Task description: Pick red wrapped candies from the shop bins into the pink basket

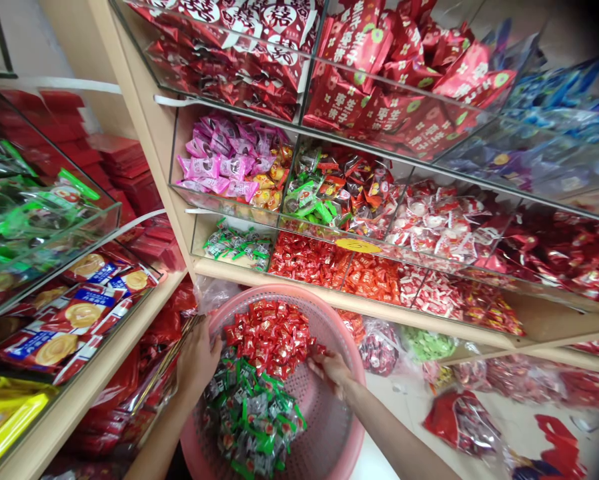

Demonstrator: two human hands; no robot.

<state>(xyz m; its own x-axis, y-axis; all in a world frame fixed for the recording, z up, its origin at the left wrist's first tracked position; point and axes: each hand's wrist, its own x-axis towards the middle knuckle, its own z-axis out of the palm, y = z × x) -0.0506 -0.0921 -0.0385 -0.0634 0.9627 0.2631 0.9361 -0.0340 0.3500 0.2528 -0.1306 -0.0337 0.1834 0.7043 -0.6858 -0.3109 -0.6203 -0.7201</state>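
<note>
A pink plastic basket (337,317) with a perforated wall stands below the shelves. Inside it, a heap of red-wrapped candies (272,337) lies at the far side and green-and-clear wrapped candies (259,420) at the near left. My left hand (199,357) is at the basket's left rim, its fingers curled over the edge. My right hand (332,373) reaches inside from the right, fingers loosely stretched and apart. Its fingertips touch the right edge of the red heap; a few red candies sit just above them.
Glass-fronted shelf bins (309,263) hold candies beyond the basket. A yellow oval label (358,246) is on one front. A wooden side shelf (99,340) with packaged biscuits (79,313) runs close on the left. Bagged candies (464,423) lie on the floor at right.
</note>
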